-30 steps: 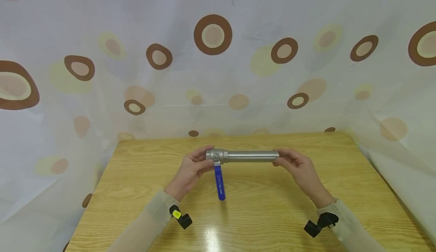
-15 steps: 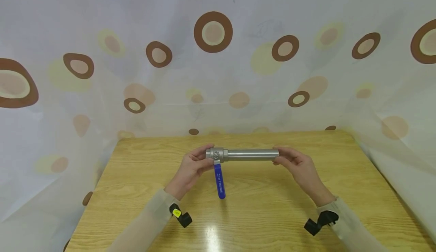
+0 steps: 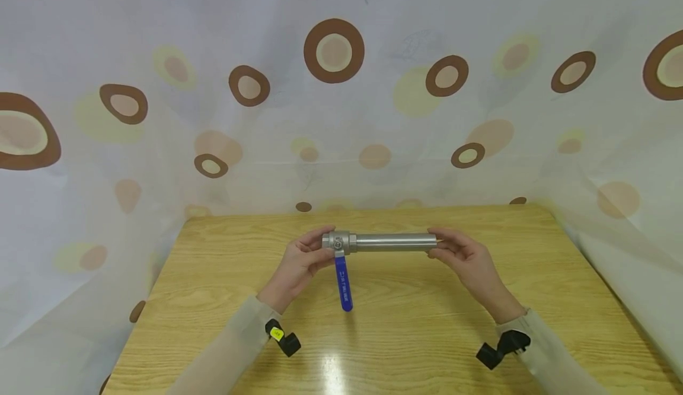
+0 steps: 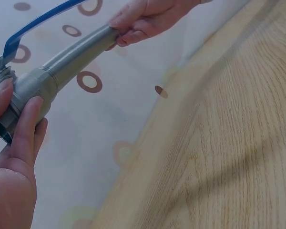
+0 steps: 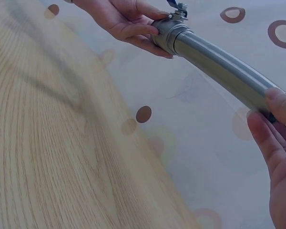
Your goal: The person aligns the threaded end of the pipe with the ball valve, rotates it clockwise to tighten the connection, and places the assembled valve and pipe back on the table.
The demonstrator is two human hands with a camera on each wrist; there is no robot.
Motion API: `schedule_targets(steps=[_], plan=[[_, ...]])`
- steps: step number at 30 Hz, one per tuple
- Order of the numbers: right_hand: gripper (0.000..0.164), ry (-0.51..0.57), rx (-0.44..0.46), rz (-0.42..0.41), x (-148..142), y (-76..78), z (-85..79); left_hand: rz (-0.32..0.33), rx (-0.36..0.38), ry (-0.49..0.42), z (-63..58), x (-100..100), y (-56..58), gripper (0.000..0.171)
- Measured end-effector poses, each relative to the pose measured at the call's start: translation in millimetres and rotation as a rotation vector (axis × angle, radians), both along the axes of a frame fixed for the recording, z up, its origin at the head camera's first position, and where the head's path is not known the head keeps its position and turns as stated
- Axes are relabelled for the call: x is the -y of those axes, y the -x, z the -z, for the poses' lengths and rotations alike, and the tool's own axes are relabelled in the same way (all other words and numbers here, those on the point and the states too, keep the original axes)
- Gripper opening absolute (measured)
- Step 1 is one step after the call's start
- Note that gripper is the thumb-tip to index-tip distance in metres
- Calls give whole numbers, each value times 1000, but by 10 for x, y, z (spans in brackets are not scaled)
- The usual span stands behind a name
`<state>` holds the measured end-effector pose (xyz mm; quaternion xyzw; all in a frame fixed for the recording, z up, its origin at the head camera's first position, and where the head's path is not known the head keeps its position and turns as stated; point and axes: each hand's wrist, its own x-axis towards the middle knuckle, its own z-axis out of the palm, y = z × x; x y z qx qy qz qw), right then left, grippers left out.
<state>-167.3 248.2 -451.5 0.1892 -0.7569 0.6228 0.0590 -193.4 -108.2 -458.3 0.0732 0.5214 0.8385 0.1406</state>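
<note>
A steel ball valve (image 3: 339, 242) with a blue lever handle (image 3: 344, 285) is joined to a straight steel pipe (image 3: 395, 242), and both are held level above the table. My left hand (image 3: 299, 267) grips the valve body at its left end, thumb in front and fingers behind. With thumb and fingertips, my right hand (image 3: 469, 267) pinches the pipe's far right end. The lever points toward me, square to the pipe. In the left wrist view the valve's open end (image 4: 7, 126) faces the left palm. From the right wrist view, the pipe (image 5: 224, 69) runs into the valve's hex collar.
Beneath the hands lies a wood-grain table (image 3: 405, 335). A pale curtain (image 3: 373, 116) with brown and yellow circles rises along its back and both sides. Each sleeve cuff carries a small black camera (image 3: 283, 338).
The valve and pipe stay in nearly the same place in both hands. The right fingers shift slightly at the pipe end, and the view tilts a little.
</note>
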Motion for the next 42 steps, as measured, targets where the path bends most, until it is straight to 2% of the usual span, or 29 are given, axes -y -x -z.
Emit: schedule_targets(steps=[8, 15, 17, 29, 36, 42], plan=[[39, -46, 7, 55, 3, -14, 7, 3, -5, 10, -17, -3, -8, 49], [48, 89, -4, -62, 12, -4, 0, 1, 3, 9, -15, 0, 1, 49], [47, 99, -9, -74, 12, -4, -3, 1, 7, 7, -10, 0, 5, 49], [33, -27, -13, 52, -1, -10, 9, 17, -16, -2, 6, -12, 16, 50], [44, 63, 1, -25, -1, -18, 1, 8, -24, 1, 12, -13, 12, 50], [40, 26, -15, -14, 1, -23, -15, 12, -19, 0, 26, -10, 14, 50]])
